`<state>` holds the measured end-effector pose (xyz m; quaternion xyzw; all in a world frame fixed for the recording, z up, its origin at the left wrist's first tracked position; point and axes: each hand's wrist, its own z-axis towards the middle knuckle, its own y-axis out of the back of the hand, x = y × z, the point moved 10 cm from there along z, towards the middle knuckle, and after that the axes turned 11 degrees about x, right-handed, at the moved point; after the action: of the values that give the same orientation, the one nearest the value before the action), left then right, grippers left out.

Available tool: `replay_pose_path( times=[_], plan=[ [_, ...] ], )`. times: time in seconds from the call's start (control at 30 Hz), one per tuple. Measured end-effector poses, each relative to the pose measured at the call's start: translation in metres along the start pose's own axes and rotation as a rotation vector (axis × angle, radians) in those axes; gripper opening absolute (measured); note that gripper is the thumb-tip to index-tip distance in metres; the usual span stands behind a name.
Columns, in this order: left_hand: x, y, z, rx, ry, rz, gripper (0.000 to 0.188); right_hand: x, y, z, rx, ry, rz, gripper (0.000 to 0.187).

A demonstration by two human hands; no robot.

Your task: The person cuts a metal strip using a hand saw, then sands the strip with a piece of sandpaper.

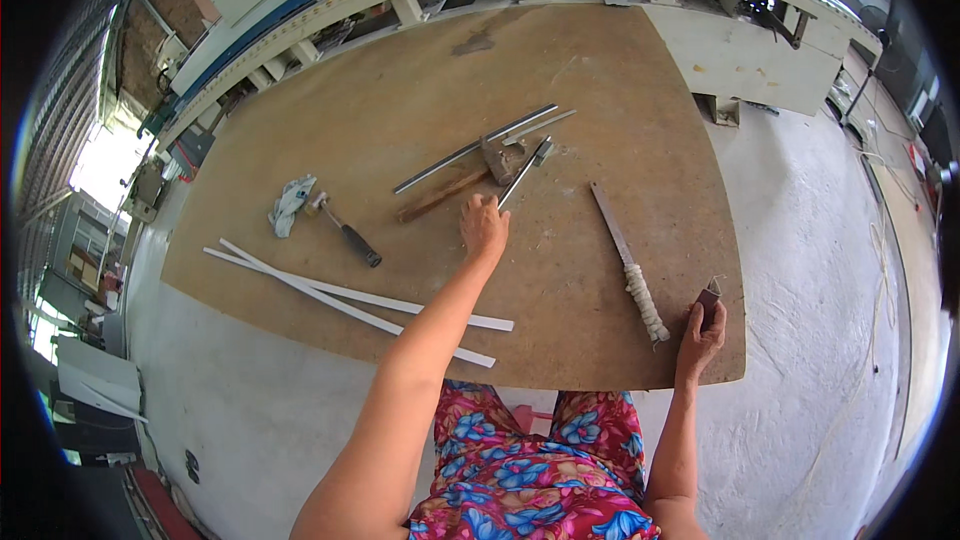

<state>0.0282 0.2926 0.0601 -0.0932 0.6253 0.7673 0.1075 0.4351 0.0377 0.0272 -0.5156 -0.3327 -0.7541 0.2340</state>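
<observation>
My left hand (485, 230) reaches over the brown board (540, 285), its fingers closed around the near end of a thin metal strip (522, 176). A small clip-like piece (542, 152) sits at the strip's far end. Just beyond that hand lies a wooden-handled mallet (440, 197). At the board's right edge my right hand (702, 342) grips a small dark brown block (709, 304); thin wire-like bits stick up near its top. Left of it rests a flat blade (609, 220) with its handle wrapped in white cord (645, 302).
Two long white strips (350, 295) lie crossed at the board's front left. Behind them are a black-handled hammer (350, 232) and a crumpled grey-blue cloth (291, 206). A dark metal rail (470, 149) lies past the mallet. A large machine (430, 0) borders the far side.
</observation>
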Motion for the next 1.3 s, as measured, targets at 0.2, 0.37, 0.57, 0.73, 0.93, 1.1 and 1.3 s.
replay_pose_path(
  times=[0.2, 0.37, 0.57, 0.73, 0.93, 1.1, 1.3],
  plan=[
    [-0.004, -0.001, 0.003, 0.018, 0.019, 0.08, 0.021, 0.011, 0.003, -0.001, 0.005, 0.018, -0.071, 0.013],
    [0.05, -0.002, -0.028, -0.062, 0.02, -0.54, 0.018, 0.007, -0.01, 0.001, 0.051, -0.082, 0.273, 0.012],
    [0.016, -0.042, -0.146, 0.877, 0.484, -1.69, 0.017, 0.049, -0.019, -0.005, 0.073, -0.025, 0.564, 0.013],
    [-0.006, -0.013, -0.214, 0.819, 0.514, -1.793, 0.013, 0.084, -0.134, -0.059, 0.596, -0.293, 0.886, 0.019],
    [-0.023, 0.047, -0.234, 0.534, 0.179, -1.349, 0.016, 0.093, -0.195, -0.117, 0.762, -0.506, 1.053, 0.027],
    [-0.025, 0.048, -0.25, 0.528, 0.129, -1.219, 0.014, 0.108, -0.197, -0.134, 0.895, -0.476, 1.102, 0.028],
    [-0.025, 0.054, -0.255, 0.498, 0.103, -1.049, 0.013, 0.111, -0.186, -0.14, 0.95, -0.431, 1.073, 0.029]
  ],
)
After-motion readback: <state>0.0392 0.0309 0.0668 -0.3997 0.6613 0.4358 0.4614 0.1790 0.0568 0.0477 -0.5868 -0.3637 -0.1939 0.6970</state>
